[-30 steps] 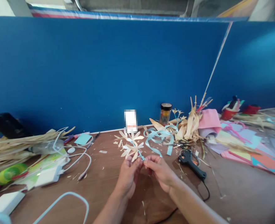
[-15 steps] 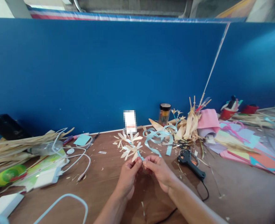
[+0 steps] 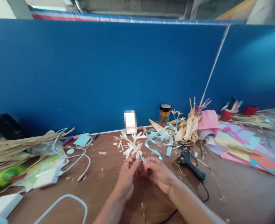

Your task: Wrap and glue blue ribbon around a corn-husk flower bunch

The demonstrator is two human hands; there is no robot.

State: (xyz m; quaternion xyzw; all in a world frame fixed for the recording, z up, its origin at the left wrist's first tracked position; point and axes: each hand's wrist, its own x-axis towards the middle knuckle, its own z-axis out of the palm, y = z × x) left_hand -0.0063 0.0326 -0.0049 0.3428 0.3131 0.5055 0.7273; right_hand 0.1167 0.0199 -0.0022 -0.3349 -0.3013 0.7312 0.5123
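The head view shows both hands meeting over the middle of the brown table [image 3: 100, 183]. The left hand [image 3: 128, 175] pinches the short blue stem just under a pale straw flower [image 3: 134, 148], thumb and forefinger closed on it. The right hand [image 3: 159, 174] has its fingertips closed on the same stem from the other side, touching the left fingertips; whether it grips the stem itself or a strip of ribbon wound on it is too small to tell. The flower stands up above the knuckles, held off the table, petals spread.

Judging from this, the step in hand is the binding or twisting of the stem below the bloom. The next move would call for a steady pinch from one hand while the other turns or pulls, without crushing the thin petals.

Just beyond the hands lie loose curls of blue ribbon [image 3: 159, 137] and more cut straw petals [image 3: 122, 138]. To the right, near the right forearm, rests a black glue gun [image 3: 190, 161], with scissors [image 3: 178, 144] behind it beside a heap of dried husks [image 3: 188, 126].
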